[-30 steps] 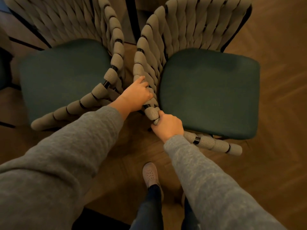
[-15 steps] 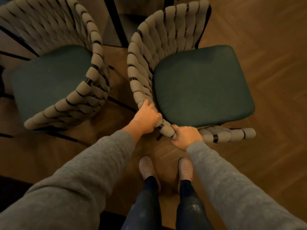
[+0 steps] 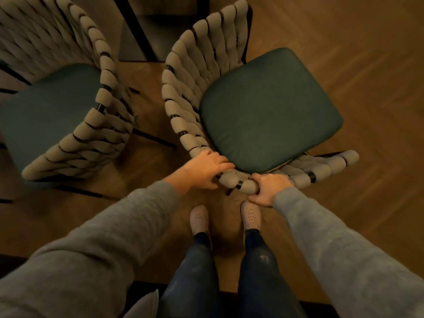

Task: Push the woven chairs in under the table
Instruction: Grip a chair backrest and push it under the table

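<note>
Two woven chairs with dark green seat cushions stand on the wood floor. The right chair (image 3: 268,111) is turned at an angle, its curved rope back toward me. My left hand (image 3: 206,168) holds the top rail of that back at its left bend, fingers curled over it. My right hand (image 3: 268,187) grips the same rail just to the right. The left chair (image 3: 52,111) stands apart, untouched. A grey table edge (image 3: 160,26) with a dark leg shows at the top between the chairs.
My two feet (image 3: 224,219) in light shoes stand close behind the right chair. Open herringbone wood floor (image 3: 367,65) lies to the right. A dark strip and a pale cushion corner (image 3: 142,304) sit at the bottom edge.
The right chair has been pulled toward me and swung away from the left chair, widening the gap. Both hands stayed on its back rail and my feet came together.
</note>
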A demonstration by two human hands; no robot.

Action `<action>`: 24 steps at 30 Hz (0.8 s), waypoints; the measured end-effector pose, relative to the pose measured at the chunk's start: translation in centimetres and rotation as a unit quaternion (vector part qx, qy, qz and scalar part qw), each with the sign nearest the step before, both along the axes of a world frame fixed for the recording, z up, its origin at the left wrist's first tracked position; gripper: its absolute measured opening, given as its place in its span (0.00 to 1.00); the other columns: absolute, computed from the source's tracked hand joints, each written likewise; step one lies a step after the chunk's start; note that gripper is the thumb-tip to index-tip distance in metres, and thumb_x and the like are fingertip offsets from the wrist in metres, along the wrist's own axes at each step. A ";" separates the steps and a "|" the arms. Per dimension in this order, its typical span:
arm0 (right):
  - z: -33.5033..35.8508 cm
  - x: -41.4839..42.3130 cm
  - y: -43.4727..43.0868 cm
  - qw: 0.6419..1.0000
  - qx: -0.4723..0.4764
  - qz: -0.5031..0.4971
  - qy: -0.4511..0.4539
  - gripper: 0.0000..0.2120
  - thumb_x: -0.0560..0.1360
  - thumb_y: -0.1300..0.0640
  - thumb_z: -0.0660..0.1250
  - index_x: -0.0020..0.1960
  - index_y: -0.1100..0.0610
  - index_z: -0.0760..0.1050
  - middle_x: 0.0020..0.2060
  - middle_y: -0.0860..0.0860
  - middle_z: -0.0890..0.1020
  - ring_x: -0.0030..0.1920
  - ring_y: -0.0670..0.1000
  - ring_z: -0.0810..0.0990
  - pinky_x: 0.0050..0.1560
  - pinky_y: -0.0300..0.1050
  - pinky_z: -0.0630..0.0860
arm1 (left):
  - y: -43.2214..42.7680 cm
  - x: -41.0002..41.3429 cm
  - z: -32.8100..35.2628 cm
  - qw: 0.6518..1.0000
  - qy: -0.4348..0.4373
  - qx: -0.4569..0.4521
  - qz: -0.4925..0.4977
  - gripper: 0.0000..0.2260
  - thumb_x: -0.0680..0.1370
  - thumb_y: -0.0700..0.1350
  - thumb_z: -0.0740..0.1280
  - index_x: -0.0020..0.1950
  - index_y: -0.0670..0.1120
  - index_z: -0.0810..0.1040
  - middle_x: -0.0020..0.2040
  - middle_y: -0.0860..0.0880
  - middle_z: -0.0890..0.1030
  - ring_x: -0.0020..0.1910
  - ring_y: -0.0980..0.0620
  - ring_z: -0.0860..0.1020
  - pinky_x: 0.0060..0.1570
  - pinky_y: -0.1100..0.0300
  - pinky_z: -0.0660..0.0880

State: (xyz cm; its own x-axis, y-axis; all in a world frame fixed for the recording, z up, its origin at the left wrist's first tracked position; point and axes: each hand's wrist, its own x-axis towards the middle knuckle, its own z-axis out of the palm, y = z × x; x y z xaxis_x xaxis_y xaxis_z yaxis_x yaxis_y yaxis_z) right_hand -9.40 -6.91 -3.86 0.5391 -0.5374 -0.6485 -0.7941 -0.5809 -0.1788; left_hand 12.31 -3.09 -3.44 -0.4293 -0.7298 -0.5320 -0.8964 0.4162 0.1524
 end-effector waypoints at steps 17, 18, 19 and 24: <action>-2.1 11.8 2.6 0.981 -0.041 -0.146 -0.117 0.21 0.77 0.48 0.63 0.68 0.50 0.70 0.57 0.52 0.80 0.55 0.57 0.80 0.49 0.48 0.74 | -7.8 10.8 -0.4 0.973 -0.205 -0.040 -0.098 0.17 0.79 0.52 0.60 0.67 0.54 0.72 0.61 0.49 0.78 0.62 0.47 0.74 0.69 0.47 0.60; -2.0 11.6 2.7 0.983 -0.041 -0.135 -0.117 0.21 0.77 0.48 0.63 0.69 0.50 0.69 0.58 0.52 0.80 0.56 0.57 0.79 0.50 0.48 0.74 | -7.5 10.7 -0.4 0.974 -0.203 -0.040 -0.091 0.16 0.79 0.51 0.61 0.67 0.54 0.72 0.61 0.49 0.78 0.62 0.48 0.74 0.69 0.47 0.60; -1.9 11.4 2.8 0.984 -0.038 -0.126 -0.118 0.22 0.77 0.48 0.63 0.70 0.50 0.68 0.59 0.52 0.80 0.57 0.56 0.79 0.52 0.48 0.74 | -7.0 10.6 -0.4 0.976 -0.201 -0.035 -0.079 0.16 0.79 0.51 0.61 0.67 0.54 0.73 0.60 0.49 0.79 0.62 0.48 0.74 0.70 0.46 0.59; -1.9 10.9 2.9 0.990 -0.018 -0.073 -0.121 0.21 0.78 0.49 0.62 0.69 0.51 0.68 0.60 0.53 0.79 0.58 0.57 0.79 0.56 0.49 0.75 | -4.1 10.7 -0.8 0.980 -0.200 -0.005 0.006 0.17 0.79 0.50 0.61 0.68 0.54 0.71 0.60 0.49 0.79 0.63 0.48 0.74 0.72 0.42 0.55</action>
